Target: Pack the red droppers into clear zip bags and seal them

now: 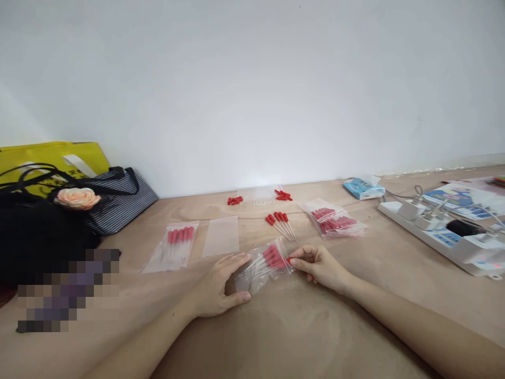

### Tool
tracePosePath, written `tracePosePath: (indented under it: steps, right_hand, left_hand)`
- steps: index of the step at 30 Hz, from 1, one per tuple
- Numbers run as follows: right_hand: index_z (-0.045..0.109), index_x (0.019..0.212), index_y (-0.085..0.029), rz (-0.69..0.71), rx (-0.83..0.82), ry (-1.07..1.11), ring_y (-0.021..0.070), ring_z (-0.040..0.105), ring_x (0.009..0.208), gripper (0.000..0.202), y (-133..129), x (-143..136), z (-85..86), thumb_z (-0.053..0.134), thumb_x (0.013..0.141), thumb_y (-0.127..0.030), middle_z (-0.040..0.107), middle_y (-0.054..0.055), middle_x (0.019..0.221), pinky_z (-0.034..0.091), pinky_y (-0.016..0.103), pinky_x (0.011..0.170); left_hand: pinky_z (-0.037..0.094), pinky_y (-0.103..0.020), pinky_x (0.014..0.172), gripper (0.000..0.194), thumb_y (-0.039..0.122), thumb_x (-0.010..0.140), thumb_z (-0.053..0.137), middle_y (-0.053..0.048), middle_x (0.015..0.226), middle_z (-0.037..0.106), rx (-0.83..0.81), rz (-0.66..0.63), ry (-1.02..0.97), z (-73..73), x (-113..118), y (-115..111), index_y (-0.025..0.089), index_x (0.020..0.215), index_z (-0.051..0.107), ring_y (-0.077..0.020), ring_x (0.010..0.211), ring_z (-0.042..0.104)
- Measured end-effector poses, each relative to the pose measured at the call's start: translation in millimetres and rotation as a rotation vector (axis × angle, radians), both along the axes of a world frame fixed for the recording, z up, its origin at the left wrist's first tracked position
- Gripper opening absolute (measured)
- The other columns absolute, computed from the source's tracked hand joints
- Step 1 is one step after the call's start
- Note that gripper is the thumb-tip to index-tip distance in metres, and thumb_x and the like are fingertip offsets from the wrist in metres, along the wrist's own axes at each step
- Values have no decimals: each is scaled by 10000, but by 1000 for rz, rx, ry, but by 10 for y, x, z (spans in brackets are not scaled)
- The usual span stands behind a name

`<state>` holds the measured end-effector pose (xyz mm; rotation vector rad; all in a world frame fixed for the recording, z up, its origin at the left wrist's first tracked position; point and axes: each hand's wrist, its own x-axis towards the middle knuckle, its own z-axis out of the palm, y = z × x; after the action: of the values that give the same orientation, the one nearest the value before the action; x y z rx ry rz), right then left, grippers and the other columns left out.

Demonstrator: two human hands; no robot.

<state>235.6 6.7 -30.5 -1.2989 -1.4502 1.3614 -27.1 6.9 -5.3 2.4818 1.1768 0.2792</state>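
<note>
A clear zip bag holding several droppers with red bulbs lies slanted in front of me, its mouth toward the right. My left hand rests at the bag's left end, thumb and fingers spread apart, fingertips at its upper edge. At the mouth, my right hand pinches the red bulb of a dropper; its stem is hard to make out against the bag. Just beyond, several loose droppers lie side by side. A filled bag of droppers and a flat plastic bag are on the left.
Filled bags are stacked at right. Red bulbs lie in two small piles near the wall, with clear tubes between. A tissue pack and power strip stand right; bags stand left.
</note>
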Motion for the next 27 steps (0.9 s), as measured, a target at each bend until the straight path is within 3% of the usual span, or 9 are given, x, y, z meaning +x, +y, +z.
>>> tracePosePath:
  steps: [6,11,16,21,27]
  right_hand:
    - [559,674,-160,-12,130,-156,56,408,410,378,-51,-30,30,536,682,-537,481,-37,533,312,185,377]
    - [591,785,-179,-46,277,-307,78,438,493,317,-110,-35,-1,711,537,-336,526,-38,607,348,200,449]
    - [587,854,-178,-38,195,-122,65,437,506,337,-82,-62,-99,699,552,-276,568,-13,749,374,202,474]
    - [581,853,-163,-82,113,42,64,431,495,350,-68,-117,-139,699,549,-288,542,-26,661,362,201,471]
    - [626,836,-149,-59,116,-50,66,390,457,253,-71,-102,-80,617,633,-301,525,-25,579,314,204,441]
  left_hand:
    - [253,-468,1015,667,503,744,526,-69,1354,349,-7,7,18,23,13,-13,223,1307,305,-274,1237,299]
    - [254,-472,1012,657,510,746,518,-69,1351,353,-6,10,23,16,9,1,227,1303,312,-276,1237,298]
    - [258,-472,1008,648,502,740,532,-53,1345,366,6,-3,-8,3,4,2,256,1300,316,-278,1231,310]
    - [263,-468,1009,642,504,738,529,-52,1340,375,7,0,-5,26,28,-6,248,1292,330,-277,1228,318]
    - [259,-445,1018,654,508,747,519,-63,1349,358,26,-17,7,9,15,3,223,1298,315,-260,1236,309]
